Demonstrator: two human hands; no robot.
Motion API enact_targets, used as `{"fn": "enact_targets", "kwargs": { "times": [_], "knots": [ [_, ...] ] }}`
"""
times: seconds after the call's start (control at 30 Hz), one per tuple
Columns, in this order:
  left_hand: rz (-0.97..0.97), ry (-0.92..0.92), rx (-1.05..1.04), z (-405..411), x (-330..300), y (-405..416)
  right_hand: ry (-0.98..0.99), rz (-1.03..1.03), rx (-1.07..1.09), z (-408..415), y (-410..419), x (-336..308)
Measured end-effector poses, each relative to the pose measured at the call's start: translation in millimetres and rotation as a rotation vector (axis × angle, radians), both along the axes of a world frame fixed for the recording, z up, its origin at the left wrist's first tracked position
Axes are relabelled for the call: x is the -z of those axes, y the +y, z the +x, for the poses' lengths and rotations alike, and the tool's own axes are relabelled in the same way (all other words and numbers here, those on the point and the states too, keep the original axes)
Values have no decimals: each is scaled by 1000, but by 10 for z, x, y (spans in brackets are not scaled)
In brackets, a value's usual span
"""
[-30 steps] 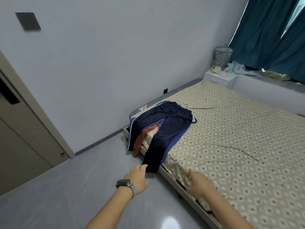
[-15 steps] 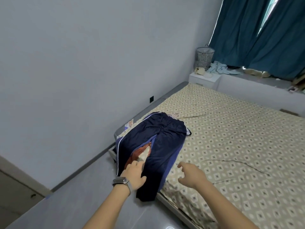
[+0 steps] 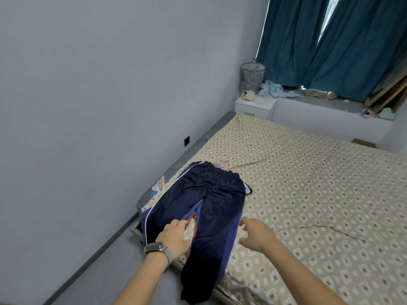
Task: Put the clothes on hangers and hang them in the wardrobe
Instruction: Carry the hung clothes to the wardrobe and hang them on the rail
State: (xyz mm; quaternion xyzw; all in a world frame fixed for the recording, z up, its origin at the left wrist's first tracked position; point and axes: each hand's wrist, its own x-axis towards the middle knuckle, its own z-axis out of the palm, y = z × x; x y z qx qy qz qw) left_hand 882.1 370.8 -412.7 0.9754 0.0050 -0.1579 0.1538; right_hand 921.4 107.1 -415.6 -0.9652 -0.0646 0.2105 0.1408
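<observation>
Dark navy trousers (image 3: 211,208) with a white side stripe lie across the near left corner of the bed (image 3: 308,194), one leg hanging over the edge. A bit of orange cloth (image 3: 193,223) shows in the gap between the legs. My left hand (image 3: 174,238), with a watch on the wrist, rests on the trousers at that gap, fingers reaching toward the orange cloth. Beside the right trouser leg my right hand (image 3: 255,235) hovers just over the bedsheet, fingers spread and loosely curled, holding nothing. No hanger or wardrobe is in view.
A grey wall runs along the left, with grey floor (image 3: 105,274) between it and the bed. At the far end stand a white nightstand (image 3: 255,106), a mesh basket (image 3: 252,78) and teal curtains (image 3: 330,45) over a cluttered sill.
I have stepped closer to the bed and the door has left the view. My left hand moved from beside the hanging trouser leg onto the trousers; my right hand rose off the bed edge.
</observation>
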Motion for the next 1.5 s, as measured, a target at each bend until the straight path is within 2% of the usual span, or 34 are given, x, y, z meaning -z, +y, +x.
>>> {"fn": "enact_targets", "kwargs": {
  "times": [0.37,0.7,0.93,1.23,1.5],
  "knots": [
    [0,12,0,1284,147,-112,48,21,11,1331,-132,184],
    [-35,32,-40,2496,364,-345,179,29,20,2677,-502,566],
    [-16,171,-60,3089,887,-322,309,37,71,3425,-610,1286],
    [60,164,-45,3958,1586,-231,424,173,254,4264,-552,2467],
    [22,219,-89,4115,2144,-89,410,190,423,4841,-574,3114]
  ]
}}
